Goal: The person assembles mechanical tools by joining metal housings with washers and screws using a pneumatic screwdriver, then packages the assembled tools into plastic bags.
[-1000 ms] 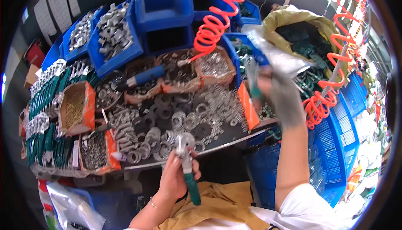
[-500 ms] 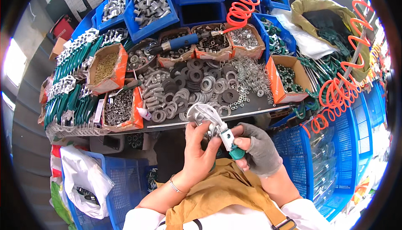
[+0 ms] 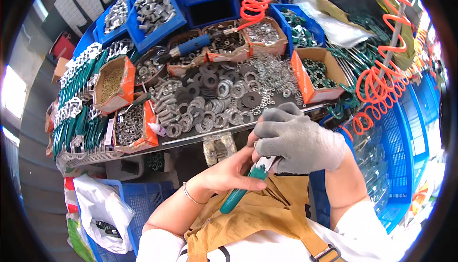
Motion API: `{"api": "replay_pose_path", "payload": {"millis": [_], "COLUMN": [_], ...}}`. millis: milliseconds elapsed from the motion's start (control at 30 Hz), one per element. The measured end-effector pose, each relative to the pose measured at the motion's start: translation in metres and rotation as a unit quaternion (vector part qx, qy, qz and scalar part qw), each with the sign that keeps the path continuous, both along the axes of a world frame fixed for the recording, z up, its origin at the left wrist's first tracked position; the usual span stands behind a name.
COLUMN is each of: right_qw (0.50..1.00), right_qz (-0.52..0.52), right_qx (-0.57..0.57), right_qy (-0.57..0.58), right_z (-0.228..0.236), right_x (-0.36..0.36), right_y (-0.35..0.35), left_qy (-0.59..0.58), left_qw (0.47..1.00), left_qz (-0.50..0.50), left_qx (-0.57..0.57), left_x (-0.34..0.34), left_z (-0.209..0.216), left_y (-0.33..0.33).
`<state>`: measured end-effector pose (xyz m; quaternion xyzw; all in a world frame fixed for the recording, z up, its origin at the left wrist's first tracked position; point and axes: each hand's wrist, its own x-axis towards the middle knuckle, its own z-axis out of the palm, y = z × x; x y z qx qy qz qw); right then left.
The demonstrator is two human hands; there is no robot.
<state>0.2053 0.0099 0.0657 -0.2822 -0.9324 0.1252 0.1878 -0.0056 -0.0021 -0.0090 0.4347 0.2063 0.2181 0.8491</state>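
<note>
My left hand (image 3: 229, 172), bare with a thin bracelet at the wrist, is closed around a green-handled metal tool (image 3: 234, 199). The tool's handle slants down toward my apron, and a silver part shows just above the green. My right hand (image 3: 303, 140), in a grey fingerless glove, wraps over the tool's upper metal end. Its fingers hide most of that end, so the tool's exact kind cannot be made out. Both hands are in front of the bench's near edge. Beyond them lie black washers (image 3: 208, 81), metal rings (image 3: 206, 124) and springs (image 3: 164, 103).
A metal block fixture (image 3: 219, 148) sits at the bench edge. Cardboard boxes of nuts (image 3: 131, 127) and green-and-silver rings (image 3: 318, 73) flank the parts. A blue air screwdriver (image 3: 190, 46) lies behind, near a coiled red hose (image 3: 255, 5). Green-handled pieces (image 3: 78, 123) are stacked left. Blue crates (image 3: 398, 162) stand right.
The tool has turned, its green handle now pointing down toward me and its round metal head covered. My right hand has moved up and over that head. The view has shifted slightly.
</note>
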Motion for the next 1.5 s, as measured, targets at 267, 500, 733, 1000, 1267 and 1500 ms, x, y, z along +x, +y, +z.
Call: {"api": "replay_pose_path", "payload": {"millis": [267, 500, 733, 1000, 1267, 1500], "right_qw": [0.998, 0.982, 0.644, 0.508, 0.534, 0.499], "right_qz": [0.001, -0.143, -0.123, -0.648, -0.795, -0.766], "right_qx": [-0.058, 0.040, -0.151, 0.171, -0.032, -0.105], "right_qy": [0.018, 0.119, 0.740, 0.541, 0.287, 0.392], "right_z": [-0.018, -0.041, -0.070, -0.089, -0.133, -0.161], "right_x": [0.020, 0.061, 0.239, 0.431, 0.502, 0.517], "right_y": [0.009, -0.015, -0.093, 0.007, 0.058, 0.046], "left_qy": [-0.035, -0.023, -0.100, 0.001, -0.047, -0.058], "left_qw": [0.985, 0.977, 0.859, 0.828, 0.830, 0.841], "left_qz": [0.037, 0.121, 0.501, 0.559, 0.552, 0.535], "left_qx": [-0.167, -0.171, 0.015, 0.034, 0.066, 0.060], "left_x": [0.012, 0.041, -0.053, -0.052, -0.041, -0.039], "left_z": [-0.004, -0.009, -0.053, -0.059, -0.055, -0.051], "left_y": [-0.013, -0.006, 0.063, 0.065, 0.066, 0.066]}}
